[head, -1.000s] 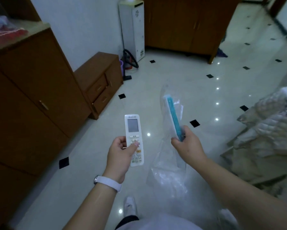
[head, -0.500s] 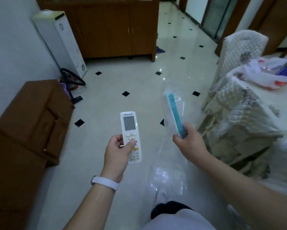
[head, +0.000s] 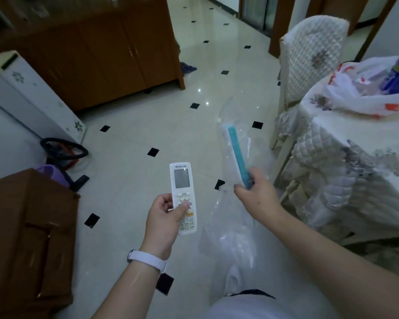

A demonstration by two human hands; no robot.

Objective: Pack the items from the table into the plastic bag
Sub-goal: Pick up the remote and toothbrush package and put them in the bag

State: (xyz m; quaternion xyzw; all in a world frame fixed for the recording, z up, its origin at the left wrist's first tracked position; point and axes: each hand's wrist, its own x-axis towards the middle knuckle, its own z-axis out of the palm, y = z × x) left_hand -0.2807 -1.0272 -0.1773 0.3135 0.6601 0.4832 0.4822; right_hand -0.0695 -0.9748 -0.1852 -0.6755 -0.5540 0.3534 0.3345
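Note:
My left hand [head: 165,215] grips a white remote control [head: 183,194] with a grey screen, thumb on its buttons, held upright over the floor. My right hand [head: 257,198] holds a flat teal and white item [head: 236,153] together with a clear plastic bag [head: 230,236]. The teal item stands up from my fist and seems wrapped in the clear film; the rest of the bag hangs down below my hand. The two hands are apart, the remote to the left of the bag.
A table with a quilted cloth [head: 355,157] stands at the right, carrying a white and red plastic bag [head: 366,97]. A covered chair [head: 309,56] is beside it. Brown cabinets [head: 101,54], a low drawer unit [head: 28,238] and a white appliance [head: 32,97] line the left.
The view has swung to the right, bringing the table and chair into sight. Both hands keep their holds and their places relative to each other.

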